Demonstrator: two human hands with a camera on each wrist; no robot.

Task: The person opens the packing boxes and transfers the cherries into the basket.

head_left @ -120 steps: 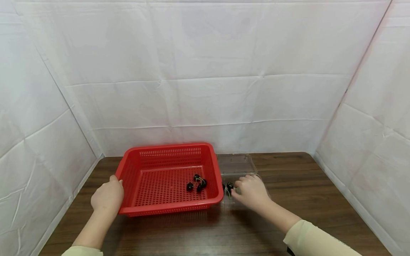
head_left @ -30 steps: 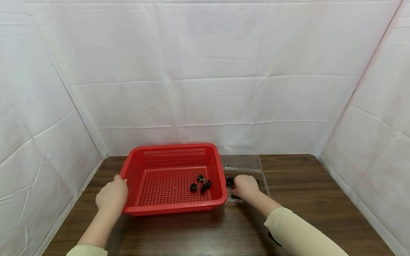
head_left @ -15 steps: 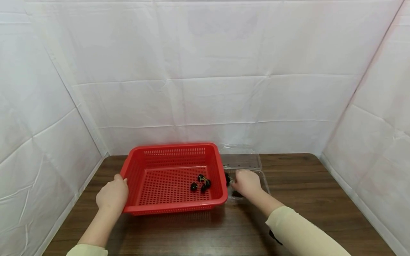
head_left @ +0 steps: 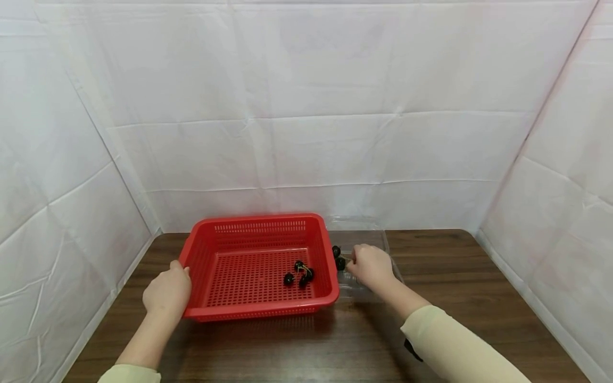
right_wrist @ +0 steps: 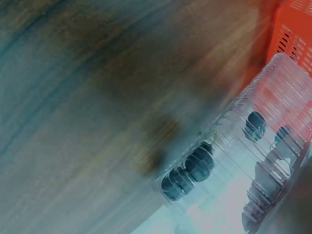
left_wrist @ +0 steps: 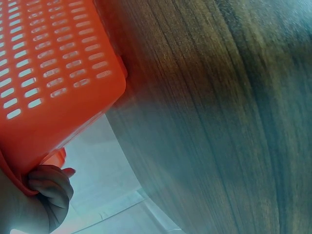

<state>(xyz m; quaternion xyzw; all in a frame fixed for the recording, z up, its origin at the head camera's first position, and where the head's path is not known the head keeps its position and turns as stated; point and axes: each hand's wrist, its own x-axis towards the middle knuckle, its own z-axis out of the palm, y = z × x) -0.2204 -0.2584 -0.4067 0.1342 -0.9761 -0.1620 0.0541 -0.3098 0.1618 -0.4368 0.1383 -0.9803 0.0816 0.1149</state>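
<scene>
The red plastic basket (head_left: 261, 306) stands tilted toward the viewer on the table, with several dark cherries (head_left: 303, 280) on stems in its right part. My left hand (head_left: 167, 292) grips the left rim; in the left wrist view, fingers (left_wrist: 53, 187) curl over the rim. Over the clear plastic box (head_left: 356, 294), my right hand (head_left: 372, 264) pinches a stem, and dark cherries (head_left: 340, 263) on it show beside the basket's right rim. Through the box wall in the right wrist view, more cherries (right_wrist: 199, 163) show. The right fingertips are partly hidden.
Behind the box its clear lid (head_left: 356, 234) is folded back toward the white cloth wall (head_left: 306, 154). Basket and box sit side by side on the dark wooden table (head_left: 445, 276). Cloth walls enclose the left and right sides as well.
My right hand reached down into the box with spread fingers, then closed, and has risen slightly with cherries now visible at its fingertips. The left hand has stayed on the rim.
</scene>
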